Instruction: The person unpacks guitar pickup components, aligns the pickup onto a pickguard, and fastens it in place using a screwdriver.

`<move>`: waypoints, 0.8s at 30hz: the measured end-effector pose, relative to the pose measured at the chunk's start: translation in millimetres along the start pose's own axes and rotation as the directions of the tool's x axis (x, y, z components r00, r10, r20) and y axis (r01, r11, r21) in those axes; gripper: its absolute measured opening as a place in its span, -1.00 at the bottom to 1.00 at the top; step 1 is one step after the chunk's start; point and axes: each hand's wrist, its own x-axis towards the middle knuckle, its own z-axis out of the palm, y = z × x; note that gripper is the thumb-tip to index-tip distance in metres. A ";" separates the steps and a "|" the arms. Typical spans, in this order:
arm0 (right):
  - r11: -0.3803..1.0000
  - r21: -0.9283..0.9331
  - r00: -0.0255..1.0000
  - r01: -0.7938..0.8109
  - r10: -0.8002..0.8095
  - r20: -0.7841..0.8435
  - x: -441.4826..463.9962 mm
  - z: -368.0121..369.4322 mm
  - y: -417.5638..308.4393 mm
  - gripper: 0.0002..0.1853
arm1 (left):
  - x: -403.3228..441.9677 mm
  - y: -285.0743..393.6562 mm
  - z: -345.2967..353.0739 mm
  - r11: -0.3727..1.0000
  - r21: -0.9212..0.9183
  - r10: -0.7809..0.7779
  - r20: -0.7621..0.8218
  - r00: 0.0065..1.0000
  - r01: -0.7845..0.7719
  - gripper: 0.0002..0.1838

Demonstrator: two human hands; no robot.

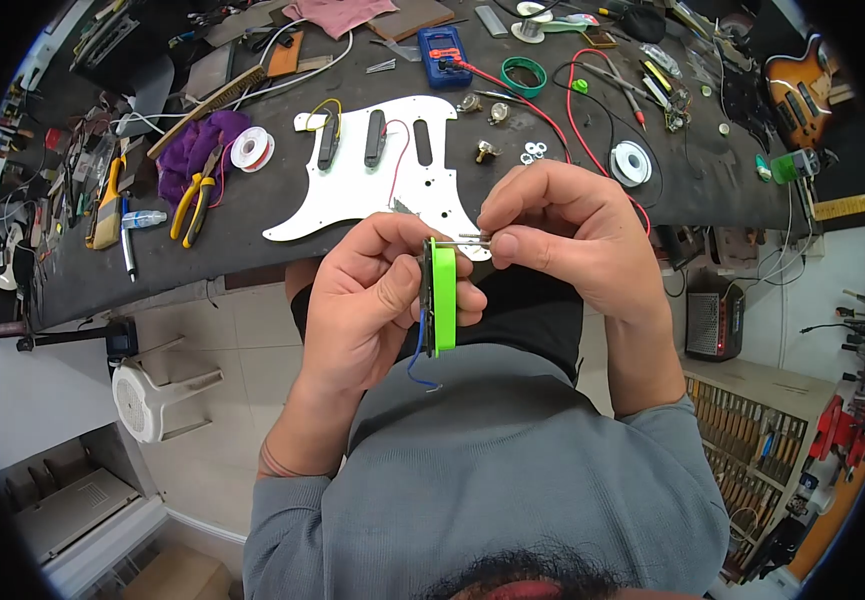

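My left hand (357,300) is closed around a guitar pickup (444,300) with a bright green cover and a dark base, held on edge in front of my body. A blue wire (414,362) dangles from its lower side. My right hand (577,225) pinches a thin metal screw (469,240) between thumb and fingertips. The screw lies level, its far end at the upper end of the pickup; whether it is threaded in I cannot tell. Just beyond my hands, a white pickguard (337,205) on the bench carries two dark pickups (376,138).
On the dark bench (252,260) are yellow-handled pliers (192,205), a red wire spool (252,148), a blue multimeter (442,55) with leads, green tape (523,76), a solder spool (631,163), several washers (532,153) and potentiometers (488,152). A white stool (147,400) stands lower left.
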 end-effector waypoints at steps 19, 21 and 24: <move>0.509 -0.832 0.809 -0.219 -0.383 -0.447 37.2 -156.1 30.4 -0.83 | -2.0 -2.8 -7.5 0.981 0.166 0.089 0.064 0.994 -0.099 -0.67; 0.334 -0.892 0.838 -0.306 -0.350 -0.419 44.1 -183.6 45.5 -0.82 | -2.3 -1.4 -6.1 0.972 0.219 0.078 0.060 0.995 -0.089 -0.69; 0.267 -0.916 0.872 -0.299 -0.313 -0.376 46.5 -194.9 59.2 -0.82 | 3.1 -5.4 -7.6 0.932 0.318 0.134 0.142 0.981 -0.173 -0.71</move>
